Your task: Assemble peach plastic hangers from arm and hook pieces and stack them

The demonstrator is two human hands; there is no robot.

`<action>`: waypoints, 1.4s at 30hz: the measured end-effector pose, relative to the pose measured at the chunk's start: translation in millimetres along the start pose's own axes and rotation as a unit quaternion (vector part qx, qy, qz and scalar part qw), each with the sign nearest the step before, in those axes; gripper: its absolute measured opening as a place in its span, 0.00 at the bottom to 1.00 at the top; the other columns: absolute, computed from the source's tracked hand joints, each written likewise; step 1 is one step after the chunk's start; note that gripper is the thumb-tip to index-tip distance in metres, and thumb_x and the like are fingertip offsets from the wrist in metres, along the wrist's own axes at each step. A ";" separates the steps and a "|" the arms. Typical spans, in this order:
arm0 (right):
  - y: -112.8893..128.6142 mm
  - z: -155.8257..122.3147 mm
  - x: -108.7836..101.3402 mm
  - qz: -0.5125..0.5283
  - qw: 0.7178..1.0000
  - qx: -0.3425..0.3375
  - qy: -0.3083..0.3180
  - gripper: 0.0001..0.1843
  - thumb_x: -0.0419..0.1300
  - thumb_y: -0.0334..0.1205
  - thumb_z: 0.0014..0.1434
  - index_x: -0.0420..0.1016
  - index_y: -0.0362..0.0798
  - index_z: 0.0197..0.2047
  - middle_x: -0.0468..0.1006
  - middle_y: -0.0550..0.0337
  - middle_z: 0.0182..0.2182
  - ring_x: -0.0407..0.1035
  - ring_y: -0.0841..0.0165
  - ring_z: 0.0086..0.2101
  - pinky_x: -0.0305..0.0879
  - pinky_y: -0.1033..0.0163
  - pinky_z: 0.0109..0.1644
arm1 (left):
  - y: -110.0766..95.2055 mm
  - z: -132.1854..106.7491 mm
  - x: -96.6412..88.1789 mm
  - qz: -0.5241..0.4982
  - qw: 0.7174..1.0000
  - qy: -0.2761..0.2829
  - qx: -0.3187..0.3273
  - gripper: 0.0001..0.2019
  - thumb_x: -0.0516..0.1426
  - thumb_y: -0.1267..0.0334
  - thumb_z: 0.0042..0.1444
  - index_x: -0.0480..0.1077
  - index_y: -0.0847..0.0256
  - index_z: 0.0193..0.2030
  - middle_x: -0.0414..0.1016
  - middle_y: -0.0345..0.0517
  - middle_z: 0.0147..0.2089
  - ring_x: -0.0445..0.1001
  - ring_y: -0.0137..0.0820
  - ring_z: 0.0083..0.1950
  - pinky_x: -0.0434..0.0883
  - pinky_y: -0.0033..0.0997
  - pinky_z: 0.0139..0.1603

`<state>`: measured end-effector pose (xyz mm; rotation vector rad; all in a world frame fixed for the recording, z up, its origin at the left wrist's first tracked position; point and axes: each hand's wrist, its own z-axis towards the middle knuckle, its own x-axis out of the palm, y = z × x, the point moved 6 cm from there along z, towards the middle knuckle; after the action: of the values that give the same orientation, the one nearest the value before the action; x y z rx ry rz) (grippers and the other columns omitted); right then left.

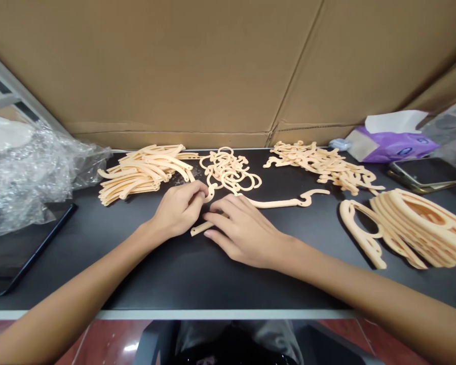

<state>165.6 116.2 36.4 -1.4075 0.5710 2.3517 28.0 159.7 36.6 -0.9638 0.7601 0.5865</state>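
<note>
My left hand (180, 208) is closed in a pinch at a small cream plastic hook piece (212, 191), whose curled end shows past the fingertips. Just right of it, my right hand (237, 228) grips a cream plastic hanger arm (201, 228) between thumb and fingers; its holed end sticks out to the left and the rest is hidden under the hand. Behind the right hand lies another long hanger arm (273, 204), joined at its right end to a curved hook piece (314, 194). The two hands are close together over the black table (228, 289).
Curved arms (144, 172) are heaped at back left, rings (228, 167) at back centre, and small hooks (323, 165) at back right. Stacked hanger pieces (421, 228), a phone (429, 172) and a purple tissue pack (395, 144) are right. Plastic wrap (34, 172) and a tablet (26, 248) lie left.
</note>
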 end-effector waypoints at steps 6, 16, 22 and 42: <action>-5.3 9.6 18.4 -0.007 1.000 0.001 0.016 0.18 0.51 0.42 0.72 0.80 0.44 0.42 0.79 0.50 0.45 0.66 0.59 0.46 0.61 0.53 0.48 | 3.4 -0.1 0.7 0.016 1.000 0.001 0.014 0.11 0.48 0.67 0.64 0.72 0.62 0.38 0.78 0.42 0.34 0.74 0.30 0.34 0.66 0.28 0.38; -5.7 4.5 19.1 -0.019 0.999 -0.025 -0.036 0.18 0.48 0.39 0.73 0.77 0.42 0.41 0.80 0.51 0.41 0.67 0.61 0.43 0.59 0.56 0.46 | -9.1 -2.7 -2.6 0.037 0.998 0.001 0.045 0.13 0.51 0.60 0.68 0.75 0.62 0.40 0.79 0.43 0.37 0.74 0.29 0.36 0.67 0.29 0.40; -1.9 3.8 14.4 -0.039 0.996 -0.046 -0.060 0.17 0.50 0.39 0.73 0.78 0.44 0.39 0.80 0.56 0.34 0.67 0.65 0.37 0.57 0.58 0.42 | 2.1 -23.6 -18.3 0.042 0.994 -0.041 0.090 0.09 0.56 0.61 0.67 0.75 0.62 0.38 0.75 0.39 0.31 0.69 0.24 0.28 0.65 0.24 0.32; -21.3 4.1 16.9 0.045 0.998 0.011 -0.052 0.14 0.53 0.36 0.70 0.81 0.43 0.43 0.80 0.50 0.36 0.69 0.63 0.38 0.65 0.57 0.43 | 10.2 -33.6 -12.7 -0.003 0.989 0.103 0.108 0.12 0.54 0.60 0.68 0.77 0.60 0.40 0.77 0.43 0.34 0.73 0.27 0.33 0.67 0.26 0.35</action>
<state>165.1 138.0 19.6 -1.2663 0.6404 2.4641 2.6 133.3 29.6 -0.8328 0.9841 0.3922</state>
